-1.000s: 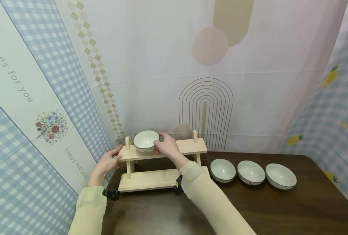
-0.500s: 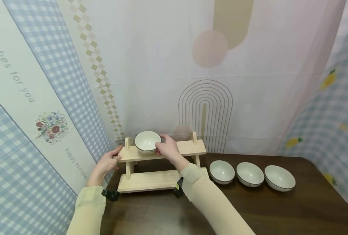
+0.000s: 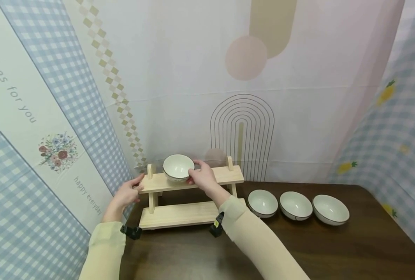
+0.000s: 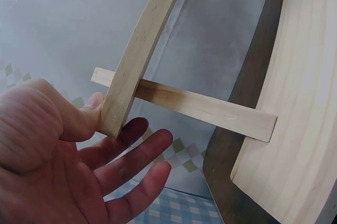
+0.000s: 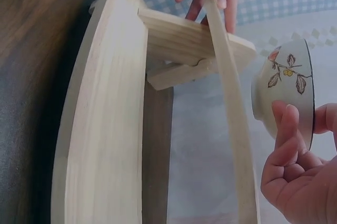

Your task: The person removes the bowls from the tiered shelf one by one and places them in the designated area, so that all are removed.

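My right hand [image 3: 204, 175] pinches a white bowl [image 3: 176, 167] by its right side, thumb at the rim and fingers against the outer wall. A dark rim line and a painted leaf-and-berry sprig show on the bowl in the right wrist view. It is upright, close over the upper board of a two-tier pale wooden shelf rack [image 3: 179, 214], left of its middle. With my left hand [image 3: 127, 193] I hold the left end of that upper board; the left wrist view shows the thumb pressed on it and the other fingers loosely spread below.
Three similar bowls stand in a row right of the rack: a near one [image 3: 262, 203], a middle one [image 3: 296, 206] and a far right one [image 3: 331, 210]. The dark wooden table [image 3: 179, 252] ends against patterned cloth at the back and sides.
The bowl has shifted slightly to the right along the upper board with my right hand. My left hand keeps its place at the board's end.
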